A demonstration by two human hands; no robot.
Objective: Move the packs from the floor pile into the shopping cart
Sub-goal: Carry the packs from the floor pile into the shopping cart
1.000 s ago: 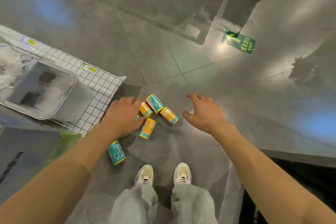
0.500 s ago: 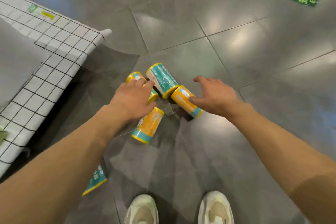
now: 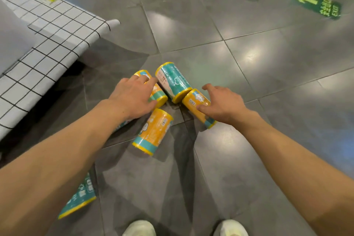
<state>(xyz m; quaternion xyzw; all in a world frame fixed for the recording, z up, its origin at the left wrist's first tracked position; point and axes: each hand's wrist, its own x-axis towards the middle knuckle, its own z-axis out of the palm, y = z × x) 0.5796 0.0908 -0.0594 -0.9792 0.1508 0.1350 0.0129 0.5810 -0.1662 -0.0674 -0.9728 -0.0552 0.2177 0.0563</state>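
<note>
Several cylindrical packs lie in a loose pile on the grey tiled floor. A teal pack (image 3: pixel 173 81) lies in the middle at the back. My left hand (image 3: pixel 132 97) is curled over a yellow pack (image 3: pixel 159 95) to its left. My right hand (image 3: pixel 222 105) wraps a second yellow pack (image 3: pixel 192 100) on the right, thumb on the near side and fingers on the far side. A third yellow pack (image 3: pixel 153 133) lies free in front of both hands. Another teal pack (image 3: pixel 80 201) lies partly hidden under my left forearm. No shopping cart is recognisable.
A white surface with a black grid pattern (image 3: pixel 57 30) juts in from the left, its corner close to the pile. A green exit arrow sticker (image 3: pixel 318 5) marks the floor at the far right. My two white shoes (image 3: pixel 139 229) stand at the bottom edge.
The view has dropped closer to the floor. Both hands went from hovering spread above the pile to closing on a yellow pack each.
</note>
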